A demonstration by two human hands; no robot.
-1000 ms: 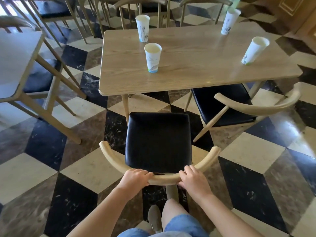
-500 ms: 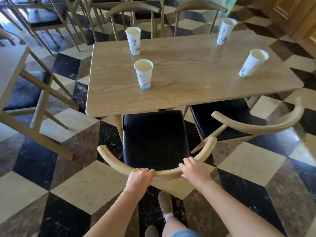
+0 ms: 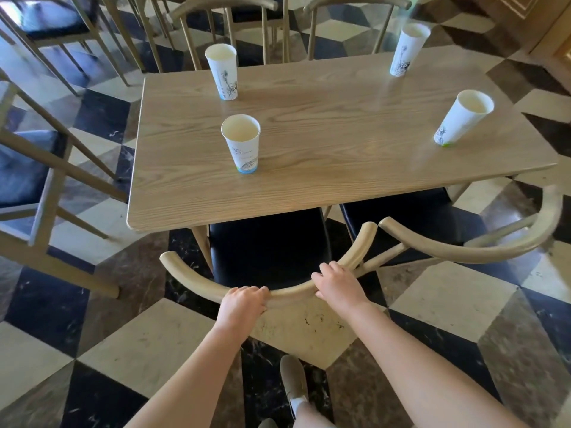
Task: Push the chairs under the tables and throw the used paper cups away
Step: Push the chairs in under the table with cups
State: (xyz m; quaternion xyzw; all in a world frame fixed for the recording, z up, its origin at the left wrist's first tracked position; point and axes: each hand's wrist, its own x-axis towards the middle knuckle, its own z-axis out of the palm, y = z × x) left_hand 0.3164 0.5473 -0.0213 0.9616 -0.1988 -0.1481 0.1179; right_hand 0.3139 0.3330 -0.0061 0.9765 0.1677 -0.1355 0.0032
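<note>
Fingers of left hand (image 3: 244,307) and right hand (image 3: 338,287) were curled over backrest of chair (image 3: 268,248), seat partly tucked beneath tabletop (image 3: 340,143). Four paper cups (image 3: 242,143) were left standing on tabletop. Risk judged: right armrest tip was seen almost touching neighbouring chair (image 3: 463,245); if shoved further, snagging and tabletop jolt were feared, cups toppled.

The floor (image 3: 448,304) is laid in polished stone tiles, set in a diamond pattern that reads as stacked cubes. Cream tiles (image 3: 129,362) are bordered by black tiles (image 3: 43,307) veined in white and by mottled brown tiles (image 3: 525,350). Small dark marks (image 3: 309,321) are seen on one cream tile. Wooden panelling (image 3: 531,13) is seen at the upper right corner.
</note>
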